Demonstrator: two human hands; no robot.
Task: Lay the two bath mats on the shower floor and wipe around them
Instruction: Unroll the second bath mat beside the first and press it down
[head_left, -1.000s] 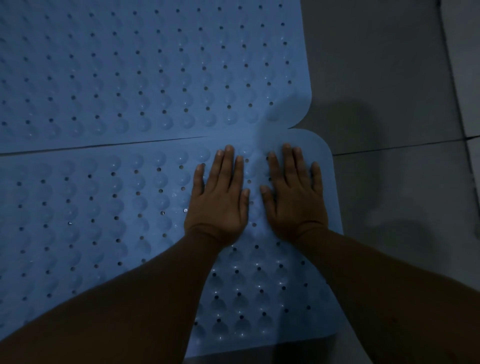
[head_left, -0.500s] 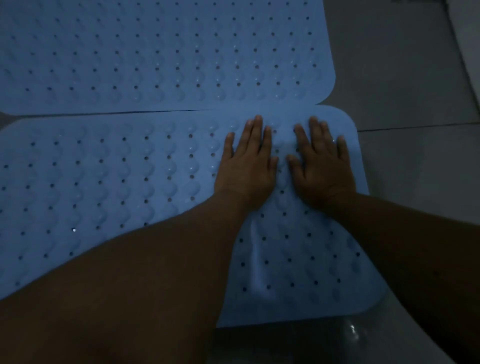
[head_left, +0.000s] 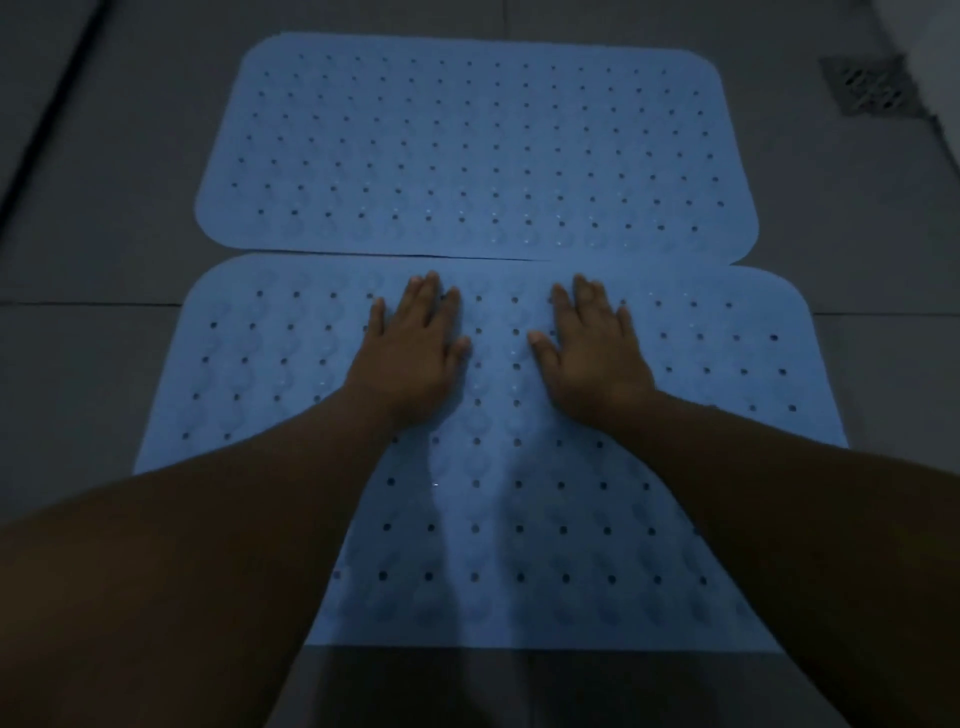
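far bath mat (head_left: 475, 145) flat on shower floor (head_left: 104, 208), behind near bath mat (head_left: 519, 519) | long edges meet, touching or slightly overlapped, cannot tell | left hand (head_left: 410, 353) and right hand (head_left: 592, 348) flat on near mat, side by side, apart, near seam | floor drain (head_left: 865, 85) far right, beyond far mat

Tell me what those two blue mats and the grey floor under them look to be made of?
Near mat and far mat: probably soft rubber or PVC, matte, judging by the thin rounded edges, rows of drain holes and moulded bumps; both hands press the near one flat. Floor: likely matte grey tile, given the straight joint lines. The dim light leaves all this uncertain.
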